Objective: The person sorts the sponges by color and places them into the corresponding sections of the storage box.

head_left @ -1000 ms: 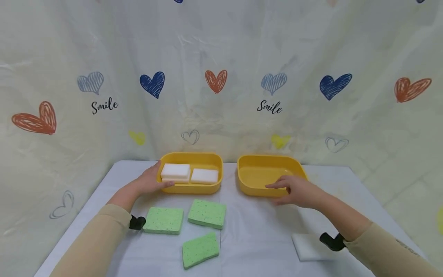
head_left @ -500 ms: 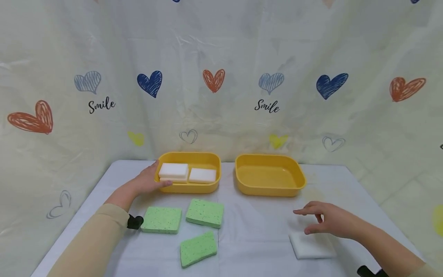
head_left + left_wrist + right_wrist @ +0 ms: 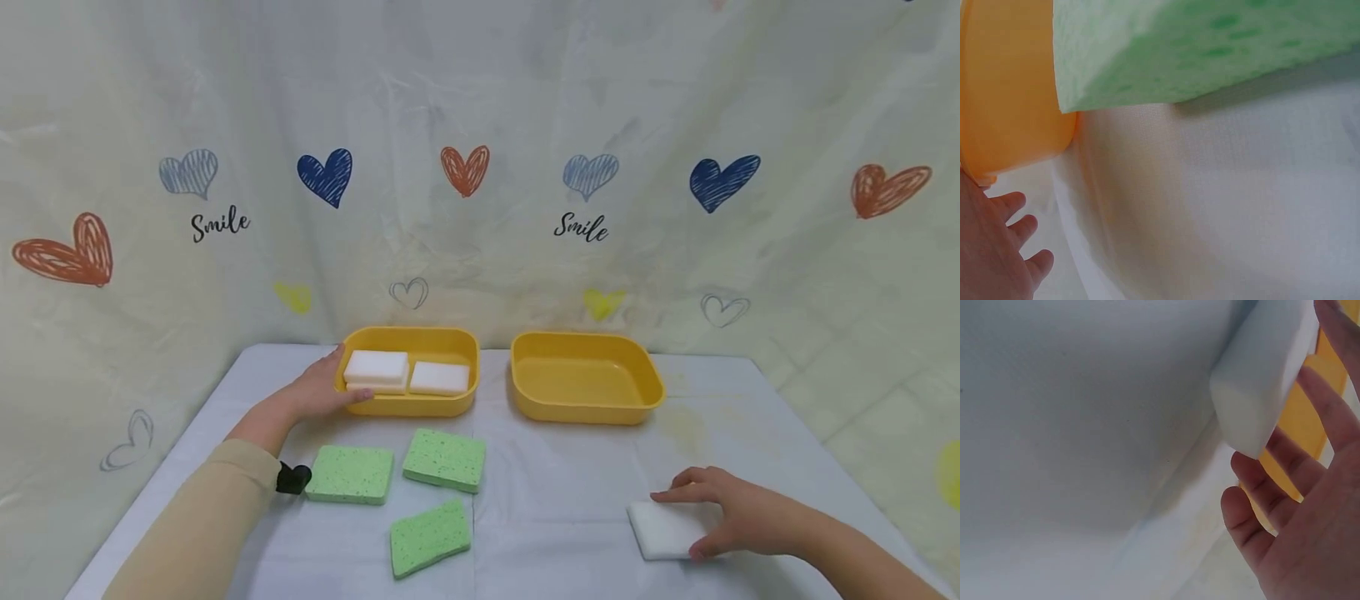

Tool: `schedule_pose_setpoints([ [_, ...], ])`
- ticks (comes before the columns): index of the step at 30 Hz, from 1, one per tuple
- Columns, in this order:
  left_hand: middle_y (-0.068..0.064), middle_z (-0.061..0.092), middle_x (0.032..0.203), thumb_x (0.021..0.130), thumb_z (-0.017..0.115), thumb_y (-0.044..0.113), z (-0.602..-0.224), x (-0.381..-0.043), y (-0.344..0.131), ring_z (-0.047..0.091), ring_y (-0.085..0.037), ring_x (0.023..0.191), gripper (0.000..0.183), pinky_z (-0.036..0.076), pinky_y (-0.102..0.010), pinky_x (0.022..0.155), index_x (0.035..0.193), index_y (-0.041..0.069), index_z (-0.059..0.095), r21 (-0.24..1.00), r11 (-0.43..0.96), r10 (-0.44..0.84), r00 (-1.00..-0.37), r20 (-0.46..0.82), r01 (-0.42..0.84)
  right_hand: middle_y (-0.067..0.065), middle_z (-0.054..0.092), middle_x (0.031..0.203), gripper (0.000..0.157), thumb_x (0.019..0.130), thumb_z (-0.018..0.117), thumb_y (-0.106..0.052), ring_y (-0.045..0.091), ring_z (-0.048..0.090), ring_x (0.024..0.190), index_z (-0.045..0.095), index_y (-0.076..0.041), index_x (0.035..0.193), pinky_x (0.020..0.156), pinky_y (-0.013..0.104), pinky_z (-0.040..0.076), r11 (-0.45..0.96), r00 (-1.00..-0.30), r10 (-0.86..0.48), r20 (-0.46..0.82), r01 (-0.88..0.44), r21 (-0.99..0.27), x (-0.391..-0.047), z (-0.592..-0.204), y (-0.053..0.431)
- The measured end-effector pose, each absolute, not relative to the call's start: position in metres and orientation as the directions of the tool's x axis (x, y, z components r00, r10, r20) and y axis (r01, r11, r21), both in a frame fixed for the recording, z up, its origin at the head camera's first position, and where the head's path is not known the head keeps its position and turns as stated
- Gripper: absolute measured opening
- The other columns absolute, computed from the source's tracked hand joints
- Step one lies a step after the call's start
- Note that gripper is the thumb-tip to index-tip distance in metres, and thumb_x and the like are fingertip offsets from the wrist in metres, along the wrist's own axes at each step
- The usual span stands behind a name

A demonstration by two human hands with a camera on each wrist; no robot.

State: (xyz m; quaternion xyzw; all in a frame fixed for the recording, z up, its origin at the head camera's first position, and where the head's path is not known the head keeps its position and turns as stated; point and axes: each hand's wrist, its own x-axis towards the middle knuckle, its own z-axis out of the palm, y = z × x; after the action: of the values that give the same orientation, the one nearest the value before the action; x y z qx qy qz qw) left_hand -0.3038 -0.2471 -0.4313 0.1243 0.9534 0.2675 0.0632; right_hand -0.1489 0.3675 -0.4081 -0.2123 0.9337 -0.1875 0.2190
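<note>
My left hand [image 3: 318, 392] rests at the left end of a yellow plastic tub [image 3: 420, 407], thumb along its front rim. In the left wrist view the outer fingers [image 3: 1025, 228] stick out past the tub's wall. Inside the tub are white sponges [image 3: 377, 367], some stacked at the left, one at the right. My right hand [image 3: 750, 512] spans another white sponge [image 3: 660, 529] lying flat at the front right; a finger is right at its far edge and the thumb overlaps its front part. The right wrist view has this white sponge [image 3: 1254, 387] close to the fingers.
A second yellow tub [image 3: 585, 383] with nothing in it stands to the right of the first. Green sponges [image 3: 431, 537] lie on the white tablecloth [image 3: 547, 517] in front of the left tub. Behind the table hangs a curtain [image 3: 525, 275] printed with hearts.
My right hand has drawn back from the right tub's front and come down over the white sponge at the front right. My left hand stays at the left tub.
</note>
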Motion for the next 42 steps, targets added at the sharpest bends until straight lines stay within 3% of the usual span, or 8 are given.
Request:
schedule_pose_setpoints([
  [4,-0.029,0.027,0.154,0.086,0.067,0.060,-0.428,-0.306,-0.245,0.031,-0.047,0.136,0.109,0.024,-0.066,0.111,0.156,-0.002,0.009,0.526,0.822,0.278,-0.960,-0.035,0.218,-0.001,0.050,0.128,0.067,0.074,0.081,-0.054,0.012,0.047,0.108,0.060,-0.041,0.136,0.083,0.029,0.048,0.848,-0.819,-0.487,-0.303,-0.359,-0.390,-0.143,-0.413,0.372],
  [10,-0.027,0.034,0.151,0.084,0.069,0.061,-0.431,-0.311,-0.248,0.035,-0.045,0.134,0.110,0.026,-0.064,0.111,0.155,-0.001,0.013,0.523,0.821,0.283,-0.959,-0.026,0.228,-0.003,0.051,0.123,0.068,0.074,0.082,-0.053,0.016,0.048,0.103,0.058,-0.042,0.137,0.084,0.036,0.050,0.867,-0.830,-0.459,-0.318,-0.341,-0.363,-0.141,-0.414,0.370],
  [19,-0.023,0.044,0.140,0.082,0.071,0.061,-0.432,-0.311,-0.246,0.042,-0.041,0.126,0.106,0.032,-0.063,0.107,0.153,0.001,0.020,0.534,0.806,0.295,-0.956,0.010,0.254,-0.010,0.052,0.119,0.069,0.074,0.074,-0.066,0.013,0.051,0.104,0.057,-0.044,0.137,0.083,0.035,0.052,0.869,-0.861,-0.463,-0.211,-0.395,-0.299,-0.143,-0.407,0.365],
  [35,-0.024,0.037,0.148,0.081,0.068,0.067,-0.444,-0.315,-0.253,0.038,-0.042,0.131,0.112,0.028,-0.064,0.109,0.155,0.002,0.015,0.537,0.810,0.287,-0.958,-0.012,0.236,-0.010,0.054,0.119,0.064,0.076,0.070,-0.067,0.013,0.052,0.102,0.060,-0.042,0.135,0.084,0.037,0.052,0.851,-0.867,-0.480,-0.131,-0.424,-0.311,-0.162,-0.389,0.340],
  [42,-0.027,0.026,0.156,0.080,0.067,0.070,-0.447,-0.319,-0.254,0.031,-0.046,0.137,0.119,0.024,-0.066,0.111,0.157,0.001,0.008,0.534,0.816,0.286,-0.957,-0.041,0.221,-0.002,0.058,0.125,0.060,0.075,0.081,-0.054,0.024,0.053,0.112,0.063,-0.042,0.132,0.095,0.052,0.050,0.873,-0.899,-0.409,-0.155,-0.336,-0.354,-0.185,-0.385,0.312],
])
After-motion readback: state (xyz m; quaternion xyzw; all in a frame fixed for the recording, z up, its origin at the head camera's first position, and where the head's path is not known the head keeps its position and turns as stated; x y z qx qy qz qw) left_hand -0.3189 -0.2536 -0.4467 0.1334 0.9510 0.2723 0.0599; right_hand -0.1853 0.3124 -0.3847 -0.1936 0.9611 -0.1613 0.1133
